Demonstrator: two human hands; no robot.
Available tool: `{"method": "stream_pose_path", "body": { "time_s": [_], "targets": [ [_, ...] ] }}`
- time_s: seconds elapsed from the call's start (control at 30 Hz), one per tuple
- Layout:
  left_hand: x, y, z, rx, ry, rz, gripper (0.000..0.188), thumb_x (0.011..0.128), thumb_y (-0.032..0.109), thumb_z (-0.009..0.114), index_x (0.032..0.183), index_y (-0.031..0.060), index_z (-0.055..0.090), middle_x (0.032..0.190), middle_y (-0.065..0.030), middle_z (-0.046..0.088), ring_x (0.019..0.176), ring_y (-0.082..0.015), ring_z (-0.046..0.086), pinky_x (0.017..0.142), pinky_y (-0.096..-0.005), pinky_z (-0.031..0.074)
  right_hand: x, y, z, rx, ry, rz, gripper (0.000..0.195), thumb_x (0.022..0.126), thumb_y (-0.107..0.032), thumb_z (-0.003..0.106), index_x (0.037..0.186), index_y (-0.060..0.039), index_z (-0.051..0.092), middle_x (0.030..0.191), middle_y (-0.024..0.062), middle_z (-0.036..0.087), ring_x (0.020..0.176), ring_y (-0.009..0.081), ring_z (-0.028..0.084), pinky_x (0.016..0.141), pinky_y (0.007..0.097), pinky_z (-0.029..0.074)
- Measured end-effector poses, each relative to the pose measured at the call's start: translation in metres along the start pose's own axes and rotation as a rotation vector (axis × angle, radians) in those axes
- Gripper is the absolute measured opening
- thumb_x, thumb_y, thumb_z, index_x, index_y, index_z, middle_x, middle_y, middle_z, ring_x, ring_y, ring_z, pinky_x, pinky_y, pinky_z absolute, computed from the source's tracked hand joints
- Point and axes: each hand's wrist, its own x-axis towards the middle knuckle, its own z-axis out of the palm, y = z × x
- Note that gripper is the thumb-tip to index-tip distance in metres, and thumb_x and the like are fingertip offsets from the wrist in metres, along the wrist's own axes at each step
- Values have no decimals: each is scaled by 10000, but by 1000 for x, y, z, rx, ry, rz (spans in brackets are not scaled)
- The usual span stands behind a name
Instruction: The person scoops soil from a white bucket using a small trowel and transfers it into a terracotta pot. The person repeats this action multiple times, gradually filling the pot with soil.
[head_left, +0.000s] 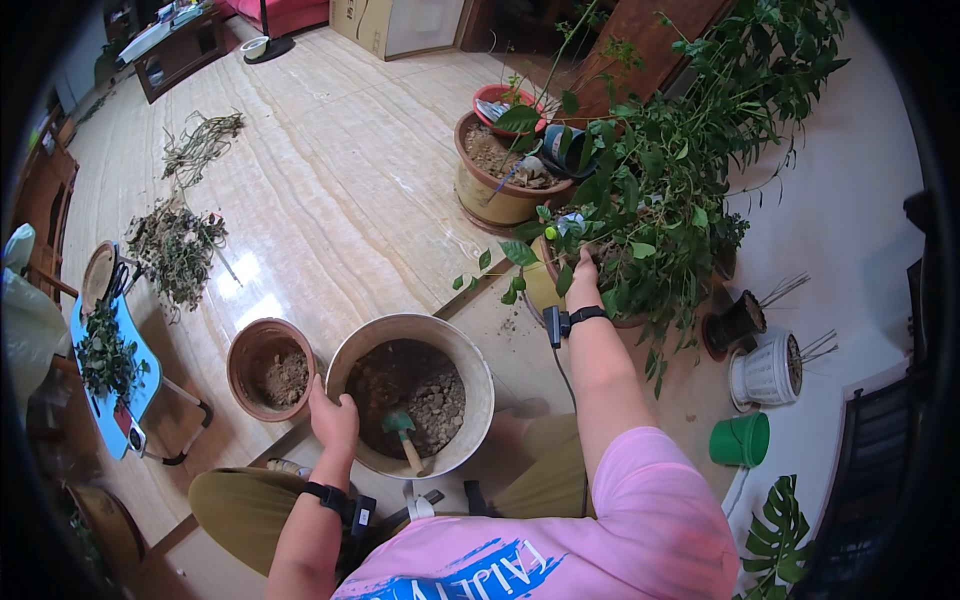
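Note:
My left hand is between a brown plastic flowerpot and a large whitish bucket. Its fingers lie against the pot's right rim, and the thumb is by the bucket's edge; whether it grips either is unclear. Some soil lies in the pot. Inside the bucket are dark and lumpy grey soil and a green hand trowel with a wooden handle. My right hand reaches into a yellow planter under leafy stems. Foliage and the planter hide its fingertips.
Another soil-filled planter stands farther off. At left, a blue folding table bears cut greenery. Pulled roots and dry plant debris lie on the floor. To the right are a white pot and a green bucket.

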Motion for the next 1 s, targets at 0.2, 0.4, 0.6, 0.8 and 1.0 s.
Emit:
{"method": "stream_pose_path", "body": {
  "time_s": [0.2, 0.4, 0.6, 0.8, 1.0],
  "targets": [
    [0, -12, -12, -30, -2, -37, 646, 807, 191, 612, 1407, 1, 465, 1381, -250, 520, 1261, -397, 516, 1054, -445, 420, -65, 39, 4, -35, -59, 143, 438, 823, -288, 767, 1117, 14, 645, 1078, 169, 681, 961, 264, 657, 809, 402, 530],
    [3, -15, -4, -155, -49, -56, 583, 813, 234, 620, 1363, 70, 522, 1274, -225, 588, 1184, -397, 565, 1009, -456, 456, -198, 33, 23, -897, -53, -19, 320, 803, -175, 699, 1030, 45, 644, 945, 133, 670, 843, 270, 629, 717, 381, 489],
    [37, -32, -17, -124, -473, -130, 590, 799, 327, 627, 1327, 77, 542, 1182, -265, 624, 1137, -402, 602, 993, -461, 470, -388, 36, 24, -1207, -678, -196, 231, 831, -205, 681, 851, 24, 699, 754, 54, 657, 717, 149, 602, 656, 344, 473],
    [35, -35, -63, -247, -646, -150, 733, 833, 306, 673, 1424, -51, 426, 1335, -262, 569, 1236, -328, 568, 1038, -375, 441, -453, 107, 33, -1973, -1295, 133, 365, 834, -340, 719, 976, -3, 712, 854, 99, 691, 743, 210, 646, 652, 383, 539],
    [4, -57, -48, -471, -867, -368, 669, 819, 365, 710, 1366, 76, 455, 1224, -157, 609, 1131, -340, 591, 820, -589, 532, -489, 154, 12, -2354, -1278, 433, 403, 797, -352, 737, 953, 19, 715, 897, 158, 710, 794, 277, 703, 633, 381, 575]
  ]
}}
